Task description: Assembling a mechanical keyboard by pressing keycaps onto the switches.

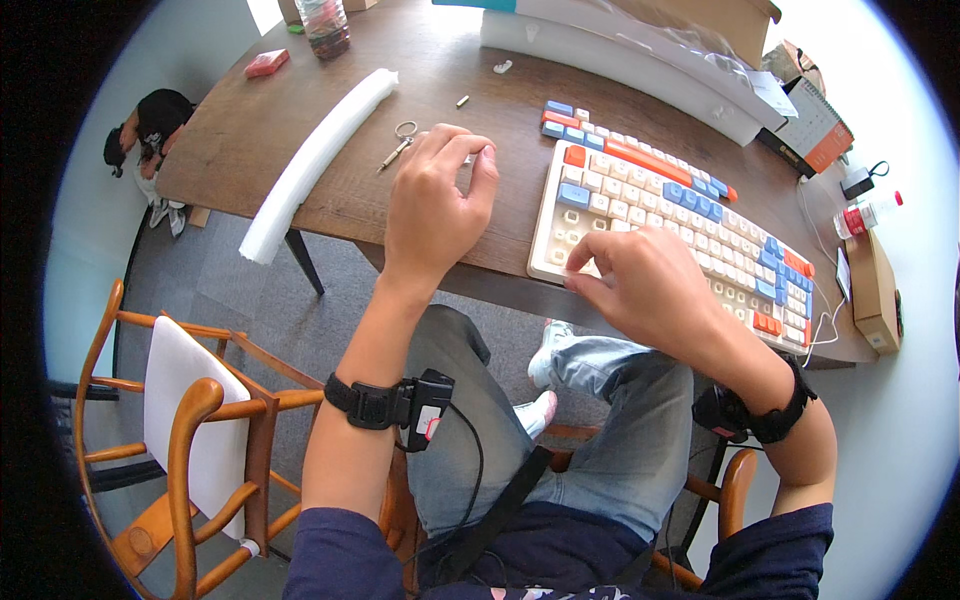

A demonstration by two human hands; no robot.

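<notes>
A cream keyboard point(728, 243) with white, blue and orange keycaps lies at the table's near edge, right of centre. Several key spots at its lower left and along the front show no caps. Over its near left corner, my right hand point(645, 285) has thumb and forefinger curled in a pinch; whatever is between them is hidden. My left hand point(437, 200) hovers left of the keyboard, fingers curled and thumb against forefinger; its contents, if any, are too small to name. Behind the keyboard lie loose keycaps and a long orange strip point(650, 160) among them.
Left of my left hand are a keyring with a small screwdriver point(398, 148) and a long white foam strip point(318, 165). A small cylinder point(462, 101) lies farther back. White packaging point(620, 75) spans the back; a bottle point(324, 28) stands far left. Wooden chair point(200, 430) at left.
</notes>
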